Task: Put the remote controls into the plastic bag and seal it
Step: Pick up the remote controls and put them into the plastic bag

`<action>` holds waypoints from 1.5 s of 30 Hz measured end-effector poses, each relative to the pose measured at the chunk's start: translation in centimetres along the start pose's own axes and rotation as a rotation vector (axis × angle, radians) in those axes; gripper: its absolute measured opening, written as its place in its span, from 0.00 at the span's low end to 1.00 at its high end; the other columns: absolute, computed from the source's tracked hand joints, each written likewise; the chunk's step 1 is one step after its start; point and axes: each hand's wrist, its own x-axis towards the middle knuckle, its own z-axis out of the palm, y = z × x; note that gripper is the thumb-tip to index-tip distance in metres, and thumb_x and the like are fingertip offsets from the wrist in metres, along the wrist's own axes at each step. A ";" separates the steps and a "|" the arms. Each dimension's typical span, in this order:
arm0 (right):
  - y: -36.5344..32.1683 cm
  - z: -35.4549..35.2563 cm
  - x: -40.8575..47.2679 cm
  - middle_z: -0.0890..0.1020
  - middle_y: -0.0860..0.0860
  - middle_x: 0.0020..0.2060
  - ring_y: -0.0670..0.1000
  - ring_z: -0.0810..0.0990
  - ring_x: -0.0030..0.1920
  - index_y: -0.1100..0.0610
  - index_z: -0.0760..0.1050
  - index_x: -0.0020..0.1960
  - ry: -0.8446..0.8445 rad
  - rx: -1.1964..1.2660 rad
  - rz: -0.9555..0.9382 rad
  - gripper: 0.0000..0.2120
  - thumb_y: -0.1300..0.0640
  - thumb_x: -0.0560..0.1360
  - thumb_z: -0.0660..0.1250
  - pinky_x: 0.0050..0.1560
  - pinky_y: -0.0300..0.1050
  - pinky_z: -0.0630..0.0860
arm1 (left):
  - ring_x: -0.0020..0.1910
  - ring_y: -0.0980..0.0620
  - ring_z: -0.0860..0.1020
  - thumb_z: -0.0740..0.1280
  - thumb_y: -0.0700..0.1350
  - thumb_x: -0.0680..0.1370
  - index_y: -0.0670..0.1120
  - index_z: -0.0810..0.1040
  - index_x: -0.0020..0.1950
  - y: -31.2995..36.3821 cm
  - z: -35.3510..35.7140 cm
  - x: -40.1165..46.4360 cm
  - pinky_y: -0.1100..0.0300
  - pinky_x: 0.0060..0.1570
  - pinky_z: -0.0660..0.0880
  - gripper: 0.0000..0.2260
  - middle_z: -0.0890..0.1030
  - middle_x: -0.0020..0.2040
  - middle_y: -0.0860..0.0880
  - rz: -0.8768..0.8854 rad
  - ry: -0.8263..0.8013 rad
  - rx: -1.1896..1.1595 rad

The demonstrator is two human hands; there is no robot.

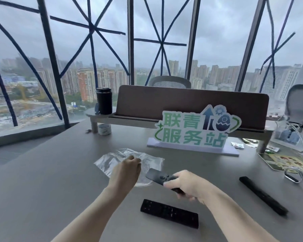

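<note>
A cut-out sign [194, 130] stands on the desk [51, 180] beyond the right hand [187, 185], which grips a remote [160, 177]. Its green characters read 联青 on the upper line and 服务站 on the lower one. Beside the upper line are an up arrow, a gear and a cracked egg. Print on the leaflet [283, 162], right of the grip, and the button marks on the flat remote [170, 213], just below it, are too small to read.

Grey desk [51, 172] before taped windows [108, 41] under overcast daylight.
</note>
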 end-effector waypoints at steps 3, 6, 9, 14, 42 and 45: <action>-0.9 3.4 3.1 0.76 0.48 0.26 0.48 0.65 0.23 0.53 0.76 0.43 0.032 0.133 -0.041 0.13 0.44 0.73 0.71 0.26 0.39 0.60 | 0.38 0.42 0.79 0.59 0.45 0.77 0.46 0.80 0.43 0.6 -0.4 -0.3 0.52 0.33 0.75 0.10 0.79 0.40 0.47 -0.044 0.001 -0.032; -1.3 5.2 4.2 0.81 0.51 0.35 0.48 0.65 0.22 0.54 0.78 0.55 0.069 0.394 -0.128 0.09 0.51 0.78 0.68 0.22 0.38 0.60 | 0.38 0.42 0.78 0.60 0.45 0.76 0.46 0.79 0.41 0.4 -0.4 -0.8 0.51 0.34 0.75 0.10 0.78 0.40 0.47 -0.100 0.013 -0.079; 0.3 4.6 3.5 0.83 0.51 0.38 0.47 0.68 0.23 0.56 0.79 0.55 0.222 0.255 -0.182 0.08 0.58 0.78 0.65 0.23 0.38 0.65 | 0.34 0.43 0.74 0.60 0.44 0.76 0.44 0.75 0.35 -0.4 -0.2 -1.3 0.54 0.31 0.69 0.10 0.74 0.35 0.49 -0.160 0.012 -0.112; 5.0 1.0 0.1 0.83 0.44 0.48 0.47 0.81 0.48 0.49 0.81 0.52 0.222 -0.427 -0.035 0.16 0.39 0.72 0.67 0.49 0.44 0.77 | 0.42 0.42 0.77 0.60 0.43 0.76 0.47 0.78 0.42 -1.0 0.3 -2.3 0.54 0.36 0.72 0.08 0.77 0.41 0.49 -0.182 0.010 -0.130; 8.3 -2.6 -1.6 0.82 0.52 0.32 0.46 0.64 0.20 0.55 0.80 0.40 0.281 0.355 -0.051 0.15 0.48 0.80 0.64 0.21 0.36 0.59 | 0.48 0.51 0.80 0.65 0.46 0.76 0.49 0.83 0.53 13.2 4.9 2.7 0.63 0.45 0.70 0.10 0.83 0.51 0.49 0.046 -0.055 -0.532; 10.7 -4.5 -2.1 0.83 0.51 0.28 0.46 0.75 0.27 0.62 0.83 0.38 0.577 0.106 -0.039 0.15 0.55 0.77 0.65 0.32 0.40 0.69 | 0.47 0.50 0.80 0.65 0.47 0.76 0.50 0.83 0.52 11.9 5.5 2.0 0.61 0.46 0.71 0.09 0.83 0.49 0.49 0.010 -0.071 -0.513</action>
